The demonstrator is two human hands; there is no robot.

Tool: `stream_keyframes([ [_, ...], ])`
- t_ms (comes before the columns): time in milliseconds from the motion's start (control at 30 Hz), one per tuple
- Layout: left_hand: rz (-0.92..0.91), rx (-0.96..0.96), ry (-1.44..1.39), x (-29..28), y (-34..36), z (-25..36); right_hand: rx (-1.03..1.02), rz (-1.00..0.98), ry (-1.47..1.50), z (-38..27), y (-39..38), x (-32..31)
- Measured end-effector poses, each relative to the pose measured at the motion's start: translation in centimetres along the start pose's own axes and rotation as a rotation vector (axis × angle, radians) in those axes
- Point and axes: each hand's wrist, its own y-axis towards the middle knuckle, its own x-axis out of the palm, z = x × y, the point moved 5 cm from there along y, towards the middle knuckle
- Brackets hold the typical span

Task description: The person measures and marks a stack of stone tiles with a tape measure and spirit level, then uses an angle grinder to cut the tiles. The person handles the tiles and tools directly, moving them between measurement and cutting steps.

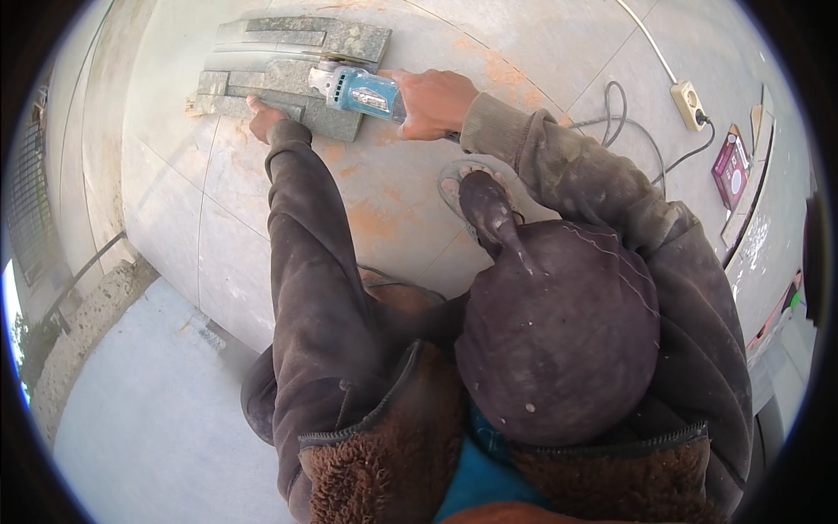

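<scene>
Gripping grinder point(360, 91), right hand point(432, 103) | axis left-right, head left | left hand point(262, 118) flat on slab point(288, 65)

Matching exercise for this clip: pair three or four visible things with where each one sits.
Things:
1. angle grinder
2. left hand
3. socket strip
4. sandal

Places:
A. upper right, on the floor tiles, a cable plugged in
B. gripped by the right hand, over the stone slab
C. below the right hand, on a foot
D. pressed on the slab's near edge

Pairs: 1-B, 2-D, 3-A, 4-C
</scene>
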Motion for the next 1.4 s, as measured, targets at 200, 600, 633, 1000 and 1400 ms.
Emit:
stream_keyframes([
  [200, -0.017, 0.001, -0.005, 1.0, 1.8, -0.4, 0.026, -0.033, -0.043, 0.4, 0.7, 0.2],
  [600, -0.013, -0.01, 0.0, 0.8, 1.7, 0.0, 0.009, -0.028, -0.019, 0.7, 0.8, 0.6],
  [633, -0.006, -0.005, -0.02, 0.6, 1.4, 0.1, 0.006, -0.029, -0.01, 0.5, 0.7, 0.4],
  [1000, -0.013, -0.023, 0.001, 0.3, 0.4, 0.4, -0.018, 0.012, 0.02, 0.4, 0.3, 0.0],
  [1400, -0.001, -0.022, -0.056, 1.1, 2.5, -0.7, -0.006, -0.015, -0.021, 0.7, 0.7, 0.6],
])
